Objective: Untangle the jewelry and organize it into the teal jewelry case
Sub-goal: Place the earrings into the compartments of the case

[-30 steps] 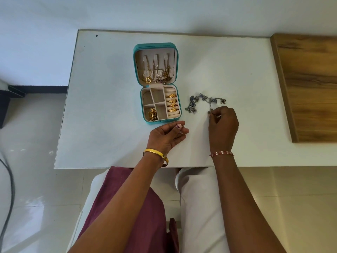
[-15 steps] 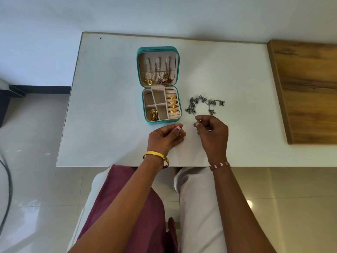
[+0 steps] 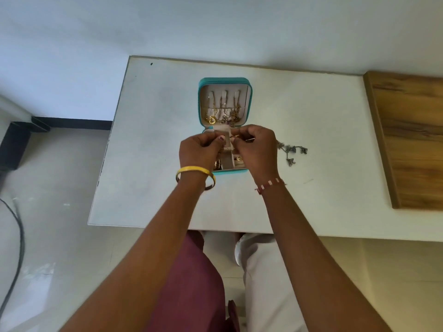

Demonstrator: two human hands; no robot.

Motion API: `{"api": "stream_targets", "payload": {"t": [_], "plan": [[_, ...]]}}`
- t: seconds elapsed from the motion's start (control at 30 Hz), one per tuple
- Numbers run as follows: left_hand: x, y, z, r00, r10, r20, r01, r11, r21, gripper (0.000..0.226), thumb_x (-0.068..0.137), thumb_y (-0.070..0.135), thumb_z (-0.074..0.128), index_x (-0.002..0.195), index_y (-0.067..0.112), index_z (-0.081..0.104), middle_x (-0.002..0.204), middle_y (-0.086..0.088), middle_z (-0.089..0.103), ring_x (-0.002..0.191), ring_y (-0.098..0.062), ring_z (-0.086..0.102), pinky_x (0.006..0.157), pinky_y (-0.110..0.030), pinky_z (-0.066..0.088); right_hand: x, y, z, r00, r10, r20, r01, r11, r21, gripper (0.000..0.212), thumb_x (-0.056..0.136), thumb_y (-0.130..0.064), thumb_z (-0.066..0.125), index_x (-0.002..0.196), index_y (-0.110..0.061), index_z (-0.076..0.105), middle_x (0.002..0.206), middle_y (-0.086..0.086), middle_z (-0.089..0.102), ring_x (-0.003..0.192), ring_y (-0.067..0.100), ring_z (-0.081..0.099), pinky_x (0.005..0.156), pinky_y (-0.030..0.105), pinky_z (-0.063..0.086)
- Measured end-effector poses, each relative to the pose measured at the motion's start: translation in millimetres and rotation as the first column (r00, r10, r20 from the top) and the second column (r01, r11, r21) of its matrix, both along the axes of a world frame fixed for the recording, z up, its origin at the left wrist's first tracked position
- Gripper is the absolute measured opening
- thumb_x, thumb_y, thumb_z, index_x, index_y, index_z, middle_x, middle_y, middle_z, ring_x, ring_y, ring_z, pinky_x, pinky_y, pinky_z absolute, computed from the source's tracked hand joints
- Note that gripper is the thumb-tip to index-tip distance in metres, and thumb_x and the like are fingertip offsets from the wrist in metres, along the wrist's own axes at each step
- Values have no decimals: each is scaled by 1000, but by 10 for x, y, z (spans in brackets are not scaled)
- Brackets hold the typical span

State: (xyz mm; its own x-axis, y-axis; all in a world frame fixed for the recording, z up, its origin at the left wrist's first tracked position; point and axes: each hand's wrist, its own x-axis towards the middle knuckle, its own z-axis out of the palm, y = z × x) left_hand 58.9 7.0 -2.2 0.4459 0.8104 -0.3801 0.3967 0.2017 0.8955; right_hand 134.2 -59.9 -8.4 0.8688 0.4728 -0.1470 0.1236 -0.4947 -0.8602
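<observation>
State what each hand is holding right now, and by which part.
Both the left hand and right hand pinch something tiny at their fingertips above the teal jewelry case; what it is and where it is gripped cannot be told.

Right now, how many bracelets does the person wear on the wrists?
2. A yellow bangle sits on the left wrist, below the left hand. A red and white beaded bracelet sits on the right wrist, below the right hand. None seems hidden.
</observation>
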Motion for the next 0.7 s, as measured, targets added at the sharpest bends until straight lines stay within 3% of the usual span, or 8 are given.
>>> {"api": "stream_targets", "payload": {"t": [0.07, 0.17, 0.27, 0.53, 0.7], "plan": [[83, 126, -47, 995, -49, -81, 50, 999, 13, 22, 85, 12, 61, 105, 8, 68, 97, -10, 70, 79, -20, 65, 84, -31, 53, 73, 95, -34, 998, 36, 54, -33, 998, -61, 20, 81, -1, 63, 100, -5, 70, 98, 14, 71, 88, 27, 67, 82, 37, 55], [168, 261, -117, 979, -137, -154, 146, 988, 49, 21, 86, 11, 57, 104, 11, 69, 100, -11, 70, 87, -24, 66, 87, -38, 54, 132, 174, -61, 991, 96, 89, -84, 988, -129, 22, 84, -1, 60, 104, -4, 69, 106, 14, 69, 100, 25, 63, 87, 26, 48], [214, 329, -153, 960, -191, -204, 206, 977, 51, 23, 87, 8, 55, 105, 12, 68, 105, -10, 69, 92, -26, 66, 89, -39, 53, 158, 207, -69, 988, 128, 91, -112, 980, -164, 23, 85, 0, 58, 106, -3, 68, 109, 14, 68, 104, 25, 62, 90, 28, 47], [151, 314, -99, 974, -184, -132, 184, 983, -7, 22, 88, 5, 53, 104, 8, 68, 103, -12, 69, 92, -26, 66, 88, -41, 54, 158, 104, -2, 992, 99, 77, -89, 988, -124, 24, 86, -1, 57, 108, -6, 68, 109, 11, 68, 99, 21, 63, 84, 22, 47], [53, 45, 81, 990, -138, 42, 141, 987, -83, 20, 89, 3, 51, 100, 5, 66, 85, -8, 67, 77, -16, 65, 76, -25, 57, 279, -298, -45, 988, -154, -27, 155, 987, 38, 21, 83, 5, 56, 97, -3, 70, 86, 14, 69, 70, 22, 66, 70, 31, 55]]}}
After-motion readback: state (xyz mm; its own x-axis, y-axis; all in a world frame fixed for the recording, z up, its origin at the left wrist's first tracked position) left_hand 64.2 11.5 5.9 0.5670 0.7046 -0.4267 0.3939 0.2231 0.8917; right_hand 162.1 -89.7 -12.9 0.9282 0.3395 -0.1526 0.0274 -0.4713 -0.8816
